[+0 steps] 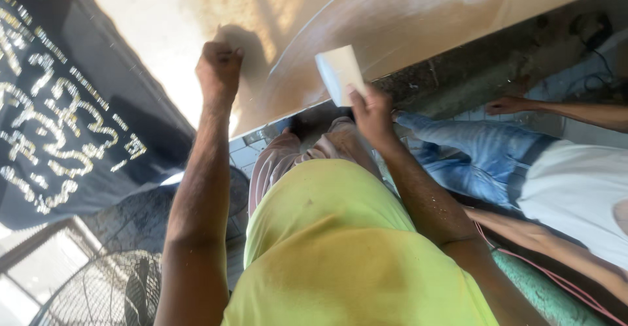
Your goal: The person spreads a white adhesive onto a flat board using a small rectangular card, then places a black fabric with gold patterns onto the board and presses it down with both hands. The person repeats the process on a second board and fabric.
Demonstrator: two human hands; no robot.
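A yellow shirt (340, 247) fills the foreground. Beyond it, the right hand (371, 111) pinches a pale block (339, 72) against the tabletop (405, 18) edge. The left hand (219, 67), a closed fist, rests on the tabletop left of the block.

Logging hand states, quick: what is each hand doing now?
Left hand: closed fist on the brown wooden board.
Right hand: holding a pale rectangular block.
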